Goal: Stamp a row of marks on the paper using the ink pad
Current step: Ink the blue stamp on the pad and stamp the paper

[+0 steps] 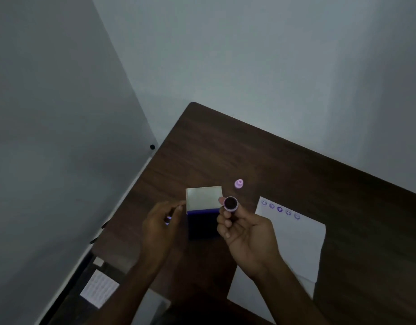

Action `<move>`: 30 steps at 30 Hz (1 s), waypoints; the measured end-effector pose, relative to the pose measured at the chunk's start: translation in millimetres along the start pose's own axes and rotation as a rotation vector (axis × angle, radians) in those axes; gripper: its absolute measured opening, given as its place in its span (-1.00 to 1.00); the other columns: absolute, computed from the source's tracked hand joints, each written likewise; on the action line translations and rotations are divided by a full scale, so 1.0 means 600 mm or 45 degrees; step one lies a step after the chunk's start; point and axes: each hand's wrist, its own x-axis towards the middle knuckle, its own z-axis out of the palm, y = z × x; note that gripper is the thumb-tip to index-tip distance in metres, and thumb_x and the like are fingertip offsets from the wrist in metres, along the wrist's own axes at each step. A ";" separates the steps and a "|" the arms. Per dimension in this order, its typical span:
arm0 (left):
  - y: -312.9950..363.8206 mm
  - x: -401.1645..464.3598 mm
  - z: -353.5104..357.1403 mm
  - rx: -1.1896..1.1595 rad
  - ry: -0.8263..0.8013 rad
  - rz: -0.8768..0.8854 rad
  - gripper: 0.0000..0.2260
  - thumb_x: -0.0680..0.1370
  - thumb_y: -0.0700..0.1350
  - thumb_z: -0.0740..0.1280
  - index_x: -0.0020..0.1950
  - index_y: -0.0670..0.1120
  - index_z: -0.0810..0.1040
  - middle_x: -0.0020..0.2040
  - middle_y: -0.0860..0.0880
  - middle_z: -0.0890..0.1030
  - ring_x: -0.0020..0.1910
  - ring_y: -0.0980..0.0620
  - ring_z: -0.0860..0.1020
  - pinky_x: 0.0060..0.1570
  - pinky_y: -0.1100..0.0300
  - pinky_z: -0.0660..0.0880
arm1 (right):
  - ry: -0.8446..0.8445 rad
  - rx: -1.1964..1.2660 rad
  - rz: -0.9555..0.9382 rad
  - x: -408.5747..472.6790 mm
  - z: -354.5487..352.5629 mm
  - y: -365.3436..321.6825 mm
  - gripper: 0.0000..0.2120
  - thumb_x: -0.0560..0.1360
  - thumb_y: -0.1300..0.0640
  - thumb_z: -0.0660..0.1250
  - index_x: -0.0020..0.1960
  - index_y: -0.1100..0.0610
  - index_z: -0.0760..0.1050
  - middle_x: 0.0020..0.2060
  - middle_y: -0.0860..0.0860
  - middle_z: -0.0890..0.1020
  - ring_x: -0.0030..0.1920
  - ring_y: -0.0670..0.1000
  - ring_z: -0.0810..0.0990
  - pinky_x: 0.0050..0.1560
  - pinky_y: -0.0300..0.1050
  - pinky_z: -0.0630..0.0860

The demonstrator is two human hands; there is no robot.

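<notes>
Holding the stamp [230, 203] face-up beside the ink pad [204, 225], right hand [246, 233] risks smudging fingers; left hand [161, 227] half-curled, contents unclear.

Right hand [246, 228] covers part of the paper [296, 242] and ink pad [203, 225]; the five marks [280, 209] are too small to read

**Stamp, ink pad, paper**

Round stamp [230, 203]: pink rim, dark inked face turned up toward camera, raised just right of the ink pad's hinge line. Ink pad [204, 225]: open, pale lid [203, 198] standing up at far side, dark blue-purple pad nearer. White paper [293, 238] lies right of pad; five purple smiley marks [280, 209] along its far edge, middle one darkest.
</notes>
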 end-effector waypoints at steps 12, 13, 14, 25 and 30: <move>-0.138 -0.006 -0.004 0.289 -0.189 -0.216 -0.59 0.44 -0.15 0.46 0.28 -0.14 0.51 0.19 -0.11 0.53 0.16 -0.03 0.50 0.20 0.08 0.42 | 0.051 0.047 0.047 0.013 0.004 0.048 -0.70 0.50 0.20 0.24 0.15 0.34 0.54 -0.30 0.10 0.53 -0.36 -0.03 0.44 -0.37 -0.16 0.38; -0.139 -0.005 -0.001 0.310 -0.197 -0.218 -0.57 0.43 -0.15 0.47 0.28 -0.15 0.51 0.20 -0.12 0.53 0.18 -0.05 0.48 0.22 0.08 0.40 | 0.054 0.047 0.043 0.013 0.005 0.049 -0.69 0.49 0.20 0.25 0.15 0.34 0.54 -0.30 0.10 0.53 -0.36 -0.03 0.43 -0.37 -0.16 0.37; -0.141 -0.004 0.001 0.325 -0.196 -0.218 -0.56 0.42 -0.14 0.48 0.28 -0.15 0.51 0.20 -0.12 0.54 0.18 -0.06 0.48 0.22 0.09 0.39 | 0.055 0.049 0.041 0.013 0.005 0.050 -0.69 0.48 0.20 0.27 0.16 0.34 0.54 -0.30 0.10 0.53 -0.35 -0.03 0.43 -0.36 -0.16 0.36; -0.149 0.007 0.012 0.299 -0.118 -0.155 -0.74 0.40 -0.15 0.50 0.06 -0.13 0.62 0.02 -0.08 0.63 0.01 -0.02 0.55 0.08 0.10 0.48 | 0.055 0.115 0.044 0.008 0.010 0.051 -0.68 0.48 0.20 0.28 0.16 0.34 0.54 -0.31 0.10 0.54 -0.36 -0.02 0.44 -0.36 -0.16 0.38; -0.097 0.006 0.002 0.014 -0.043 -0.239 -0.74 0.45 -0.07 0.45 0.12 0.02 0.58 -0.01 0.14 0.62 -0.03 0.20 0.57 -0.06 0.42 0.39 | 0.039 0.100 0.029 0.008 0.015 0.048 -0.70 0.49 0.21 0.26 0.14 0.35 0.55 -0.32 0.10 0.52 -0.36 -0.02 0.42 -0.38 -0.16 0.37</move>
